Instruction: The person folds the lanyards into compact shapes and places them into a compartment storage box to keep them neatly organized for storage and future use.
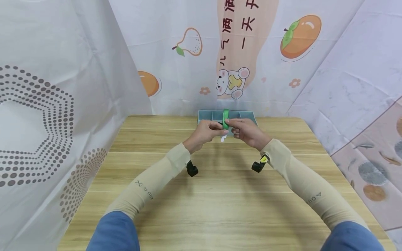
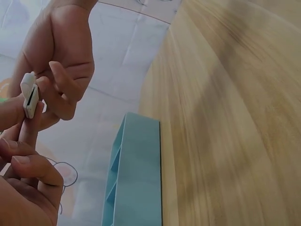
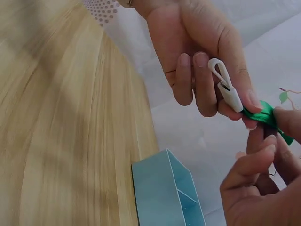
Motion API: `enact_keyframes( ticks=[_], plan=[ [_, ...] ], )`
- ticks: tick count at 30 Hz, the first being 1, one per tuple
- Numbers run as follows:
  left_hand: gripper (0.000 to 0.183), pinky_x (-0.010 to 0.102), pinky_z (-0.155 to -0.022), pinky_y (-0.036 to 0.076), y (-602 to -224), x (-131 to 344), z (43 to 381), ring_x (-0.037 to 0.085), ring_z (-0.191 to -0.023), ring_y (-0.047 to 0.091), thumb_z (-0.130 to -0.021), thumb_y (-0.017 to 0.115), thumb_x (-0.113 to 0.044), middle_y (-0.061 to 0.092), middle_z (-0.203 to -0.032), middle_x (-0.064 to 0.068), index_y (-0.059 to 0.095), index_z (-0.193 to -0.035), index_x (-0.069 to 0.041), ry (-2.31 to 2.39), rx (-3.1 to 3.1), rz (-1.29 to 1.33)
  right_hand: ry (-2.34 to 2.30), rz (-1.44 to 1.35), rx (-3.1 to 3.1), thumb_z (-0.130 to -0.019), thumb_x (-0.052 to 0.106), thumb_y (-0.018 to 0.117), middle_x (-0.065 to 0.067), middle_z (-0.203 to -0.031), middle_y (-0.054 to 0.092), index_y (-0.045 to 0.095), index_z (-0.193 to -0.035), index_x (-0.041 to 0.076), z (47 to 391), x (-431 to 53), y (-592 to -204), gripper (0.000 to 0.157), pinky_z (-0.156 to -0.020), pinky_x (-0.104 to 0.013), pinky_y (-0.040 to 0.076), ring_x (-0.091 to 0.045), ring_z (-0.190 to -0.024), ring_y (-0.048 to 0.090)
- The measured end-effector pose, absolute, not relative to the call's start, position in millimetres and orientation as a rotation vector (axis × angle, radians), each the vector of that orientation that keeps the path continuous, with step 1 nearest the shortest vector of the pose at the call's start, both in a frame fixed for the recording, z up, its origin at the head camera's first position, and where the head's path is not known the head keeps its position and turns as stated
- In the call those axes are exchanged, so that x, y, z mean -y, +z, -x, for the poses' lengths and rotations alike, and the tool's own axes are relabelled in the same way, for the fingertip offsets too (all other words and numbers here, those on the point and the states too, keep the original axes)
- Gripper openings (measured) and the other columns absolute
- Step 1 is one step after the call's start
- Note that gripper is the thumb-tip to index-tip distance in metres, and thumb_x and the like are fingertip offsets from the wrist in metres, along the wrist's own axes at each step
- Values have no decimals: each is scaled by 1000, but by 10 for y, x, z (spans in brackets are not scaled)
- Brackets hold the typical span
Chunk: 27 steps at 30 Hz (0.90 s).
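Both hands meet over the tray at the table's far edge, holding a green ribbon [image 1: 225, 118] with a white plastic looped end piece [image 3: 230, 96]. My left hand [image 1: 205, 133] pinches it between thumb and fingers where the ribbon enters the white piece. Close beside it, my right hand [image 1: 248, 133] pinches the green ribbon with thumb and forefinger, its other fingers curled. A loop of ribbon stands up above the fingertips in the head view. From the left wrist, the white piece [image 2: 31, 99] shows at the fingertips, while the ribbon is mostly hidden.
A light blue compartment tray [image 1: 205, 114] stands behind the hands at the back of the wooden table [image 1: 213, 198]. Printed curtains [image 1: 176, 73] hang behind the table and along its sides. A black camera mount sits at each wrist.
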<state>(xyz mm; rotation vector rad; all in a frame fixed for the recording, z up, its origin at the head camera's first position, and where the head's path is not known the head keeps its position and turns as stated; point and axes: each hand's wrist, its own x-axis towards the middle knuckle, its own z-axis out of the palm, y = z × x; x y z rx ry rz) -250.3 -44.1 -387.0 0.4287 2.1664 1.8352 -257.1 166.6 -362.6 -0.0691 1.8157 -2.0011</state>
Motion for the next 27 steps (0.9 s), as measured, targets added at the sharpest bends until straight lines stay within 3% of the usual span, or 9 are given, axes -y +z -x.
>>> enact_keyframes(
  ticks=[6, 13, 17, 23, 27],
  plan=[
    [20, 25, -53, 32, -3893, 439, 2476, 11, -59, 37, -92, 81, -32, 71, -92, -2, 81, -103, -15, 1835, -2143, -363, -2002, 130, -2026, -97, 24, 75, 5, -86, 64, 76, -109, 12, 2569, -1678, -3704, 17, -62, -26, 43, -12, -67, 46],
    [22, 27, -54, 28, -3924, 445, 2482, 12, -53, 29, -98, 74, -26, 50, -72, 0, 79, -113, -9, 1919, -2023, -333, -1966, 369, -2351, -95, 19, 78, 2, -78, 65, 77, -107, 1, 2593, -1697, -3770, 22, -55, -26, 38, -12, -60, 42],
    [20, 28, -56, 28, -3919, 449, 2480, 12, -55, 33, -98, 74, -24, 51, -72, -1, 79, -110, -9, 1969, -1950, -319, -1925, 581, -2515, -95, 16, 77, -2, -92, 73, 79, -105, 2, 2600, -1703, -3776, 17, -60, -24, 38, -12, -67, 45],
    [21, 27, -54, 28, -3902, 450, 2488, 11, -53, 36, -99, 72, -22, 58, -77, 0, 79, -111, -6, 2030, -1829, -329, -1776, 981, -2784, -95, -1, 73, -15, -79, 69, 80, -105, 2, 2470, -1675, -3661, 12, -52, -23, 31, -14, -54, 36],
    [19, 24, -52, 30, -3902, 448, 2499, 10, -52, 36, -100, 70, -18, 65, -87, 1, 78, -111, -4, 2047, -1787, -305, -1697, 1220, -2858, -93, -9, 71, -15, -86, 73, 80, -102, 0, 2377, -1645, -3568, 16, -52, -24, 29, -17, -53, 35]
  ],
)
